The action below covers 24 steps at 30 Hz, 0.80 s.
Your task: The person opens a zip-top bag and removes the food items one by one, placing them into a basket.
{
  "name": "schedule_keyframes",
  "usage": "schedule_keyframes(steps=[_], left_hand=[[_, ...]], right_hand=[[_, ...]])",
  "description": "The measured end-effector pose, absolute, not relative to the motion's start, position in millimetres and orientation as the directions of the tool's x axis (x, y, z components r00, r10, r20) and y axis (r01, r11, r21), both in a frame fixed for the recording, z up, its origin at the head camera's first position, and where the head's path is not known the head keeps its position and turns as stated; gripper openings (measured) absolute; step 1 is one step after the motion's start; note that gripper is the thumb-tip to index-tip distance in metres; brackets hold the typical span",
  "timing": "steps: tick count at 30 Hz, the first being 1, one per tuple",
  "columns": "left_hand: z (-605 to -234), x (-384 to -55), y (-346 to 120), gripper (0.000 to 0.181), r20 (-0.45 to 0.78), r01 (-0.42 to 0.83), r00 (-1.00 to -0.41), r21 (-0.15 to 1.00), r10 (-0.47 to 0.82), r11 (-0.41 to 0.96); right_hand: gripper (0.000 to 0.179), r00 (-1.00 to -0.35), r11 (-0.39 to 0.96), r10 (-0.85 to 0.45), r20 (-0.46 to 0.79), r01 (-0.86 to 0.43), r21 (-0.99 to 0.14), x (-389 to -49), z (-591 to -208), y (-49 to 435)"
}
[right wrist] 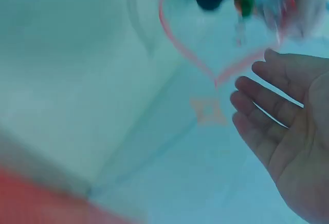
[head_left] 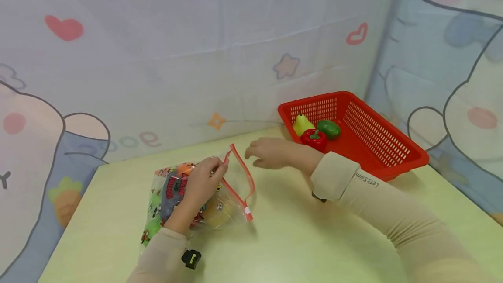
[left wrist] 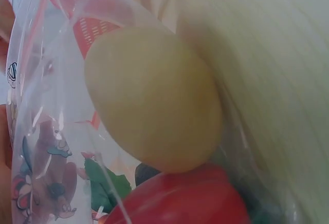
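A clear printed zip bag [head_left: 232, 226] with a red zip edge lies on the table, its mouth standing open to the right. My left hand [head_left: 203, 181] pinches the bag near the upper end of that mouth. Inside the bag, the left wrist view shows a pale yellow, potato-like oval [left wrist: 154, 98] above a shiny red pepper-like piece [left wrist: 182, 201]. Dark and green shapes also show through the printed plastic. Just right of the bag's mouth, my right hand [head_left: 269, 153] holds nothing, its fingers extended in the right wrist view.
A red plastic basket [head_left: 383, 169] stands at the back right, behind my right forearm. In it lie a yellow-green pear [head_left: 302, 124], a red bell pepper [head_left: 314, 141] and a dark green oval piece [head_left: 329, 129]. A printed cloth [head_left: 169, 64] hangs behind the pale table [head_left: 291, 239].
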State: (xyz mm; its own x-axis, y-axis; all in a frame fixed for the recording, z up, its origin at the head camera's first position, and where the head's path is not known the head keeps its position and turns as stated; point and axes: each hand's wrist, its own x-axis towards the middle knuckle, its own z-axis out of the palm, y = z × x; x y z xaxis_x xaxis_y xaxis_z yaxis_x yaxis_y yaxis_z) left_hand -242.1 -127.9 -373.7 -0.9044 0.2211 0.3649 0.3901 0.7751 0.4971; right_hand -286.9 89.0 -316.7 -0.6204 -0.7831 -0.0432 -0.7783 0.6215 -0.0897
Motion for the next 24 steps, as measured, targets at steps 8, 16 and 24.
schedule_keyframes(steps=[8,16,24], left_hand=[[-371.7,-243.2,-134.3,0.029,0.389,0.388,-0.899,0.494,0.201,0.778],[-377.3,-244.3,-124.9,0.028,0.382,0.385,-0.902,0.499,0.202,0.776],[-377.8,-243.8,-120.5,0.030,0.367,0.373,-0.908,0.491,0.201,0.787]], right_hand=[[0.031,-0.546,0.581,-0.814,-0.198,-0.750,-0.316,-286.9,-381.5,21.3],[0.027,-0.349,0.401,-0.916,-0.198,-0.776,-0.487,-297.8,-414.9,15.8],[0.050,-0.469,0.459,-0.878,-0.096,-0.766,-0.449,-284.1,-418.0,24.6]])
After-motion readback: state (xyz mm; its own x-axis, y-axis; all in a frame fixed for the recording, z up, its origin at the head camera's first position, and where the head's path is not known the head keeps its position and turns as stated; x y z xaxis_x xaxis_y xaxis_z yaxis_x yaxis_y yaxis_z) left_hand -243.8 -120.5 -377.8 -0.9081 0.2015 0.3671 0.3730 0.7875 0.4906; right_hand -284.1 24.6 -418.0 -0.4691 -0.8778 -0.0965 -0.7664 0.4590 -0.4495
